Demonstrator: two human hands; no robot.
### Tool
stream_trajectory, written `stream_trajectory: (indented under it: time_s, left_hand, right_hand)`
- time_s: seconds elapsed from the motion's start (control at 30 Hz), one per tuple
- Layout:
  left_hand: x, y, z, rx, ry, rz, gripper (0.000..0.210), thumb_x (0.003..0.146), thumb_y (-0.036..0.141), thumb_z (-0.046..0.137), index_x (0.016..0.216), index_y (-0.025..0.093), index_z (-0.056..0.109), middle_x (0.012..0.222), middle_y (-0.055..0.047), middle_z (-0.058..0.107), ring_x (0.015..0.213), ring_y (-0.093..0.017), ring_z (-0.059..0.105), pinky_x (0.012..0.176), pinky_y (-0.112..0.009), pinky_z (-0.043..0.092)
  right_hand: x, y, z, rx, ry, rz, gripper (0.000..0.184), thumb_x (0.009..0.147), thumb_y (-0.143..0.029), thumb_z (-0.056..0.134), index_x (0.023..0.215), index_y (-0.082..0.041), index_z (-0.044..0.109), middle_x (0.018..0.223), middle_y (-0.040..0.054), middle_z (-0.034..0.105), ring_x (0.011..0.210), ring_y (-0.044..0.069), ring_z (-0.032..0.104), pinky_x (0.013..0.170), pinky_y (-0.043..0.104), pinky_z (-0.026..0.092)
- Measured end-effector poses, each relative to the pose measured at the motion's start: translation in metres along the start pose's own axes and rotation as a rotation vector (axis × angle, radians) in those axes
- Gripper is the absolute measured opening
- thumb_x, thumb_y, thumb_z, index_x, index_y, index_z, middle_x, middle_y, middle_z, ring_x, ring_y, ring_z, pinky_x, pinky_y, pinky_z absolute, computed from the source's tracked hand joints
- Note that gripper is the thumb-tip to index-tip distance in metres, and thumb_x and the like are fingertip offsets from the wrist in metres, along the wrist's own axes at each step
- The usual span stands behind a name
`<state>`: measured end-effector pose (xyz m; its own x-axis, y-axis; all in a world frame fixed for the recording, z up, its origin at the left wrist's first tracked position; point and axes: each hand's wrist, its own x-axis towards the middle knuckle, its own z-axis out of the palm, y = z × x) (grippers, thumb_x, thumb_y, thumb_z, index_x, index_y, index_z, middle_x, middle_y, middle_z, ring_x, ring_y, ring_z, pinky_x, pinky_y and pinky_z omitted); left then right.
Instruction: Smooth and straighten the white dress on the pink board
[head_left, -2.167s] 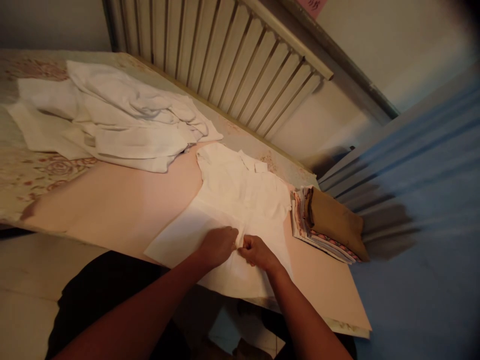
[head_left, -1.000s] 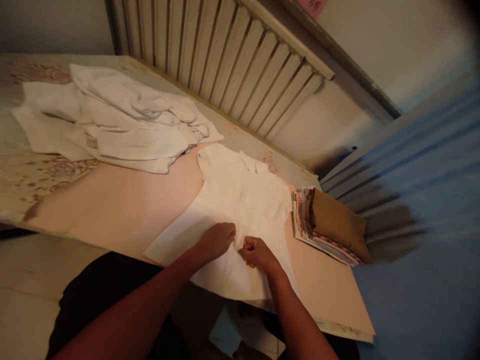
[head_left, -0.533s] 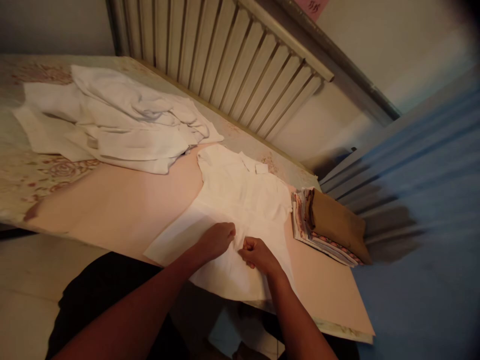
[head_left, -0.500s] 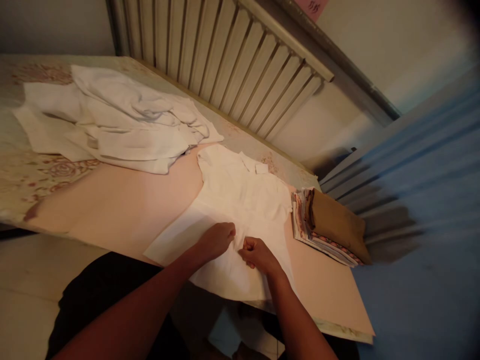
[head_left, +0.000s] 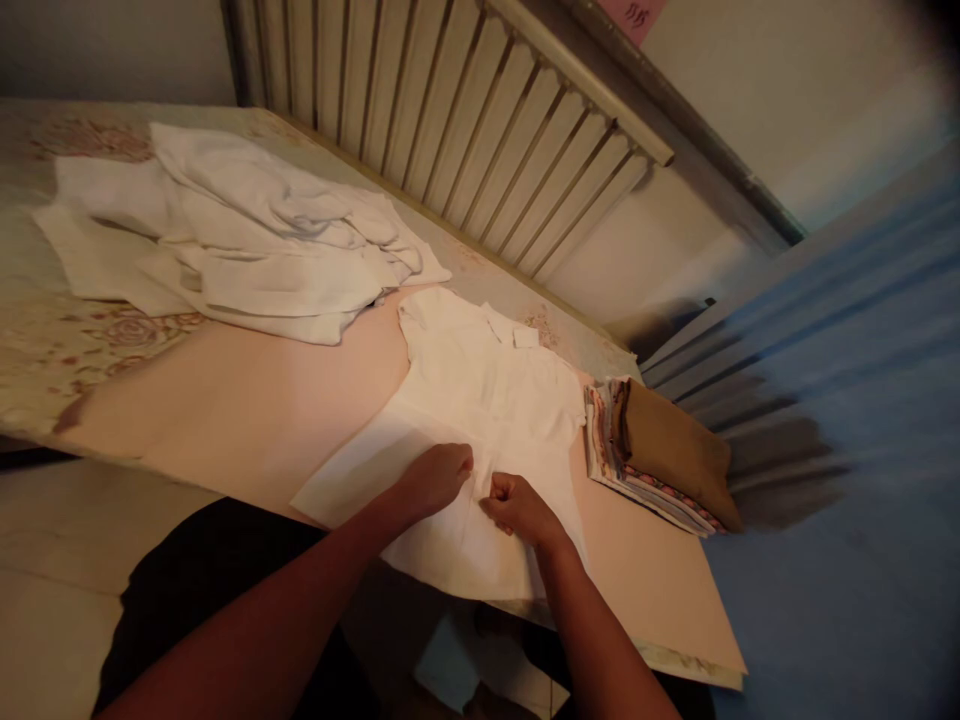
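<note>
A white short-sleeved blouse [head_left: 487,385] lies spread on the pink cover, its collar toward the wall and its flared hem at the near table edge. Over its lower front, my left hand [head_left: 439,478] is closed, the fingertips pinched together on the cloth near the centre line. Just to the right, my right hand [head_left: 517,505] is closed too, with thumb and forefinger pinching the cloth across a small gap from the left. Small creases run between the two hands. What lies right inside the pinches is too small to make out.
A heap of white garments [head_left: 247,230] lies at the table's left. To the right stands a stack of folded cloths [head_left: 667,440] with a brown one on top. Behind are a radiator [head_left: 450,120] and, at right, a blue curtain [head_left: 847,430]. The pink cover [head_left: 247,390] lies under the blouse.
Both hands keep the same closed pose at nearly the same spot on the blouse. Only the camera view has shifted slightly.
</note>
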<state>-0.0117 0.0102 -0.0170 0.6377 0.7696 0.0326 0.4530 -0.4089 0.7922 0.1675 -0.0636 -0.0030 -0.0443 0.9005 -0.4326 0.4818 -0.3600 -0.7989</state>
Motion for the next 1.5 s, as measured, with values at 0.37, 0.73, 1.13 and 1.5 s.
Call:
stream_trajectory:
  time_s: [0.37,0.73,1.13,1.5]
  left_hand:
    - [-0.0014,0.0012,-0.0009,0.013,-0.007,0.002,0.014,0.078,0.015,0.041,0.074,0.02,0.054,0.076,-0.001,0.062,0.068,-0.014,0.052,0.061,-0.026,0.033]
    - [-0.0003,-0.0008,0.001,0.03,-0.012,-0.006,0.013,0.077,0.016,0.042,0.074,0.019,0.054,0.076,-0.001,0.062,0.067,-0.014,0.051,0.061,-0.027,0.033]
    - [-0.0001,0.0004,0.0001,0.027,-0.008,0.001,0.013,0.077,0.015,0.042,0.074,0.019,0.053,0.075,-0.001,0.062,0.068,-0.014,0.051,0.06,-0.027,0.033]
    - [-0.0007,-0.0005,0.0005,0.027,-0.021,-0.01,0.014,0.078,0.016,0.041,0.075,0.02,0.054,0.076,-0.001,0.062,0.069,-0.015,0.052,0.061,-0.027,0.033]
  right_hand:
    - [-0.0005,0.0029,0.0007,-0.014,0.012,-0.017,0.017,0.071,-0.02,0.054,0.063,-0.022,0.04,0.045,-0.0112,0.038,0.036,0.005,0.035,0.034,0.017,0.028]
    - [0.0004,0.006,0.0011,0.021,0.018,-0.016,0.019,0.072,-0.022,0.056,0.062,-0.021,0.04,0.045,-0.0098,0.042,0.035,0.005,0.036,0.035,0.018,0.026]
    - [-0.0019,-0.0008,0.0027,0.038,0.015,0.005,0.019,0.07,-0.023,0.057,0.061,-0.021,0.04,0.045,-0.0098,0.043,0.036,0.005,0.038,0.036,0.017,0.027]
    - [-0.0023,-0.0016,0.0038,0.042,0.027,0.008,0.019,0.07,-0.022,0.057,0.062,-0.021,0.04,0.045,-0.0101,0.044,0.035,0.005,0.038,0.036,0.017,0.027]
